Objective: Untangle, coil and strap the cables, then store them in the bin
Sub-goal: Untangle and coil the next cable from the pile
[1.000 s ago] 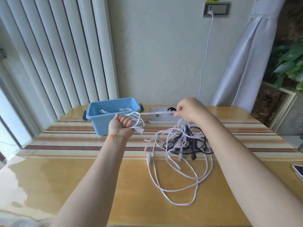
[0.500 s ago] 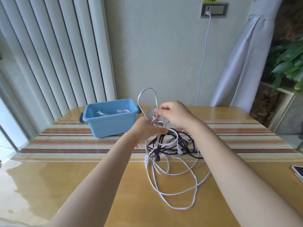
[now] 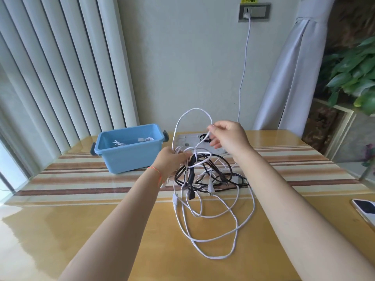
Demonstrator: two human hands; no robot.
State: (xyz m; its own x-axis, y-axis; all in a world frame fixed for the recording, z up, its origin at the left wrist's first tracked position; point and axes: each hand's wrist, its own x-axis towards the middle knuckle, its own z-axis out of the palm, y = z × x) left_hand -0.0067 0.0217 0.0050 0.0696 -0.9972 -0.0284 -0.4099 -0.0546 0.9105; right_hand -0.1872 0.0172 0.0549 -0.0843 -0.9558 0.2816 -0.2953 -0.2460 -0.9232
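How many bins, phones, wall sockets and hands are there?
Blue plastic bin: 1
Dark-screened phone at the table's right edge: 1
Grey wall socket: 1
Hands, left and right: 2
Total: 5

1. The left hand (image 3: 170,162) left the blue bin (image 3: 129,148) and moved right to the cable tangle (image 3: 205,175).
2. The right hand (image 3: 228,136) raised a white cable (image 3: 190,113) into a tall loop.
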